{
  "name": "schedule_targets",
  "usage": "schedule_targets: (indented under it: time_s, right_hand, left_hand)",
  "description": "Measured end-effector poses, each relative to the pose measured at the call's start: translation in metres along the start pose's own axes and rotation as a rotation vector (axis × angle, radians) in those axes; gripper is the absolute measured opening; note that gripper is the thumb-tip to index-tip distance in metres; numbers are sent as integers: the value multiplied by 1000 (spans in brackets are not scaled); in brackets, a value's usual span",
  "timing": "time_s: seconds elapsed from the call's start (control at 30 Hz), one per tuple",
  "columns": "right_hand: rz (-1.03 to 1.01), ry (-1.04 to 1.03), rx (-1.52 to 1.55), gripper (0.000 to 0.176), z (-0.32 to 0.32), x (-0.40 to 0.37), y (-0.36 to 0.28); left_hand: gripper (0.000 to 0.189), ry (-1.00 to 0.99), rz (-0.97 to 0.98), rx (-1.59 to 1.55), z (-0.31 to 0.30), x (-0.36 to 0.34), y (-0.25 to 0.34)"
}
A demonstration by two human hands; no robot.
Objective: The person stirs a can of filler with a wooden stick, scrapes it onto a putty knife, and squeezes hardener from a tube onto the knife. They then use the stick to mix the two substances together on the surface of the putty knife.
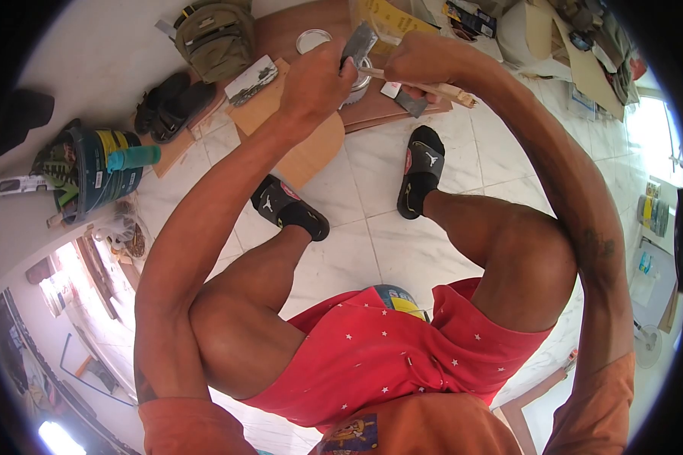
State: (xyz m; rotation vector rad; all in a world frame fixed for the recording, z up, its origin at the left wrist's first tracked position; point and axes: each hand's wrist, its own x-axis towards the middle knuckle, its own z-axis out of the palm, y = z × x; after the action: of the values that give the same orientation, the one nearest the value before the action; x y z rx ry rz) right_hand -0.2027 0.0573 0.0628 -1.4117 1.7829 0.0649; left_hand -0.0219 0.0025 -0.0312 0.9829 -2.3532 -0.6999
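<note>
Up at the top middle, my left hand (pixel 315 82) is closed around a flat grey scraper blade (pixel 359 42), which points up past the thumb. My right hand (pixel 419 61) grips a wooden stick (pixel 455 92) with a rough, splintered end. The stick's other end reaches toward the left fingers, close by the blade. Below the hands is an open metal can (pixel 357 92), partly covered by the left hand. A second flat grey blade (pixel 411 104) shows under the right fingers.
A round lid (pixel 313 41) lies on the brown board (pixel 281 29). Nearby are a smeared plate (pixel 252 80), a cardboard piece (pixel 311 155), a backpack (pixel 216 38) and dark shoes (pixel 173 106). A bucket (pixel 102 171) with a teal bottle (pixel 134 157) stands left.
</note>
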Motion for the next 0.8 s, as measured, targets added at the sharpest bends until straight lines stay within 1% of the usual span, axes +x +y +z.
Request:
schedule_targets:
  time_s: [0.1, 0.2, 0.3, 0.37, 0.43, 0.47, 0.53, 0.6, 0.7, 0.8]
  right_hand:
    - [35, 2, -32, 28, -3, -5, -4]
    - [11, 4, -76, 28, -6, -8, -3]
    - [-86, -19, -83, 28, -10, -16, -1]
    - [-256, -1, -236, 28, -8, -7, 15]
    - [-335, -3, -286, 29, -8, -8, 17]
    - [-329, -15, -261, 29, -9, -11, 18]
    - [-254, -28, -180, 30, -11, -19, 13]
    - [-113, -29, -68, 31, -12, -25, 7]
    - [-62, -34, -44, 33, -11, -28, 6]
    - [-61, -14, -7, 32, -10, -26, 10]
  left_hand:
    - [23, 18, -8, 13, 5, -1, -5]
    - [22, -3, -34, 15, 8, -1, -11]
    - [22, 37, -11, 38, 16, 2, -22]
    - [23, 21, -34, 24, 17, 4, -24]
    - [23, 7, -38, 25, 18, 5, -25]
    - [24, 1, -30, 33, 18, 5, -27]
    - [24, -3, -33, 47, 19, 5, -32]
    - [25, -3, -50, 56, 18, 4, -36]
    - [25, 7, -71, 76, 18, 5, -38]
    - [25, 3, -58, 80, 12, 8, -35]
